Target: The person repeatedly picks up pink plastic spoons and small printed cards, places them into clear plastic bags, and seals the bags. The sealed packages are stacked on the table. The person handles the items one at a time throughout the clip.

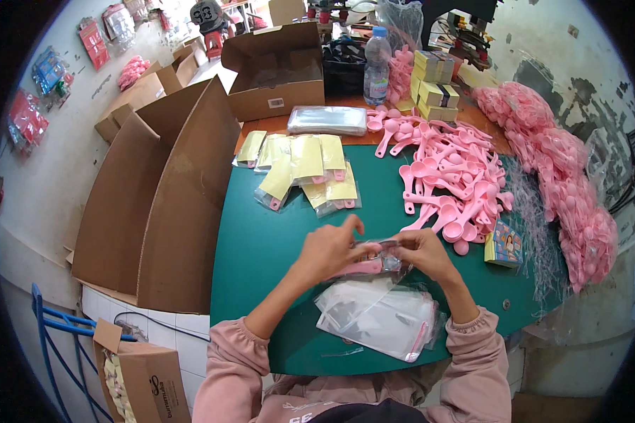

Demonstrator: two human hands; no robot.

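Both my hands work at a small clear plastic bag [390,264] with a pink measuring spoon [363,268] in it. My left hand [329,251] pinches the bag's upper edge, its index finger raised. Opposite it, my right hand [423,252] grips the other end of that edge between thumb and fingers. Just below lies a loose stack of flat clear bags [377,321]. Beyond my left hand are several filled packets [305,158] with pale yellow cards. Past my right hand spreads a heap of pink measuring spoons [448,183], with a small stack of printed cards [504,245] beside it.
A green mat [250,233] covers the table. Large open cardboard boxes [173,190] stand at the left. Along the back are a plastic bundle [327,120], a water bottle [377,67] and banded yellow card stacks [436,84]. Bagged pink spoons [554,162] line the right edge.
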